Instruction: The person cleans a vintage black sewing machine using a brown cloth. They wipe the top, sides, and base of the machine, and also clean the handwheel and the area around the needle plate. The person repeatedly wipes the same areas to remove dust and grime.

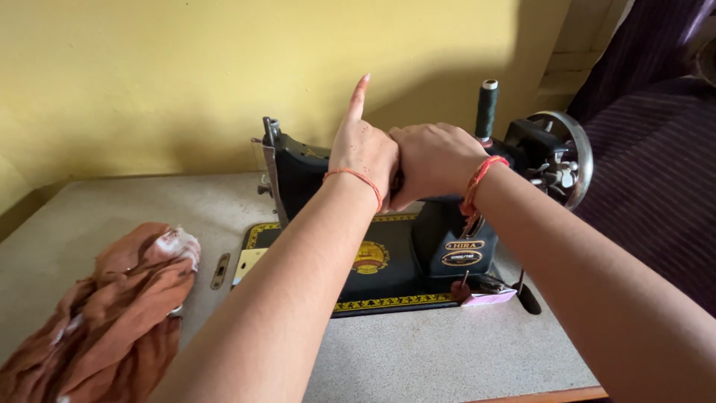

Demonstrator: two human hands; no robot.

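Note:
A black sewing machine (388, 261) with gold trim stands on a speckled grey table (432, 351). Both my hands hover over the machine's upper arm, touching each other. My left hand (363, 149) shows its back, with the forefinger pointing straight up; its other fingers are hidden. My right hand (434, 160) is curled into a fist pressed against the left hand, and what it encloses is hidden. Each wrist wears an orange thread band. A dark green thread spool (486, 108) stands upright just behind my right hand.
The machine's chrome handwheel (570, 153) is at its right end. A crumpled orange-brown cloth (112, 313) lies at the table's left front. A small pink scrap (488, 298) sits by the machine's base. Yellow wall (149, 75) behind; dark purple striped fabric (656, 179) hangs at the right.

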